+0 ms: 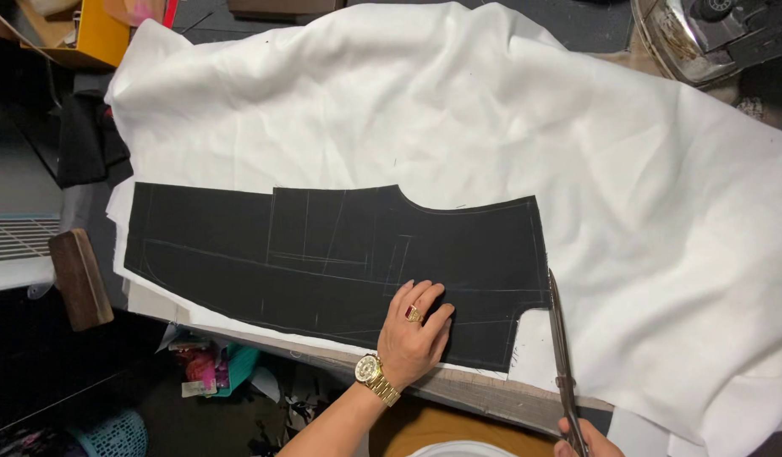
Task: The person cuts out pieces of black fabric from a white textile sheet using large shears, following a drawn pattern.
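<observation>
Under the left hand (413, 333), flat and open with fingers spread, lies a black fabric piece (323, 262) with chalk lines, on white cloth (492, 118) over the table (492, 398). Right of it, the right hand (587, 440), mostly out of frame, grips scissors (560, 338); blades run along the black piece's right edge.

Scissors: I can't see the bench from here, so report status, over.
Left hand flat on black pattern piece. Right hand holds scissors, blades at its right edge, over white fabric. Nothing in the way.
</observation>
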